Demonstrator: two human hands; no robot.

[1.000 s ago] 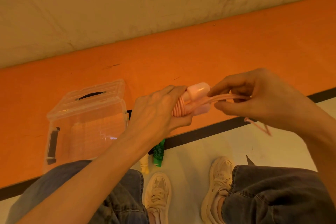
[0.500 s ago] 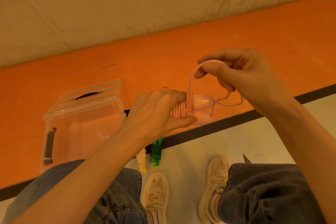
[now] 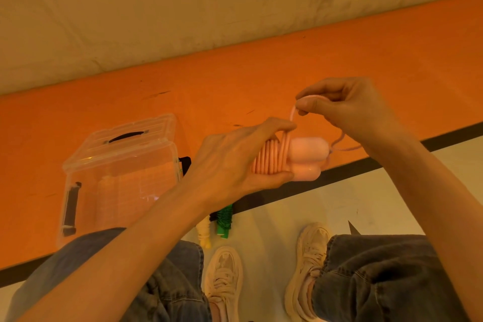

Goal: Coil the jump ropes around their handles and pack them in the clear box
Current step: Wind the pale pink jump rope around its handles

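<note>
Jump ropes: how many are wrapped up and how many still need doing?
Two coiled ropes, one green and one cream, lie on the floor. The left hand holds the pink handles while the right hand winds on the pink cord. Packing remains: the clear plastic box looks empty.

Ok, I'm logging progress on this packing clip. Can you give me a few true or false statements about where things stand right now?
1. The left hand grips the pink handles. True.
2. The right hand hangs idle. False: it pinches the pink rope above the handles.
3. The clear box stands on the orange floor. True.
4. The green jump rope lies inside the box. False: it lies on the pale floor beside a yellowish one.
</note>
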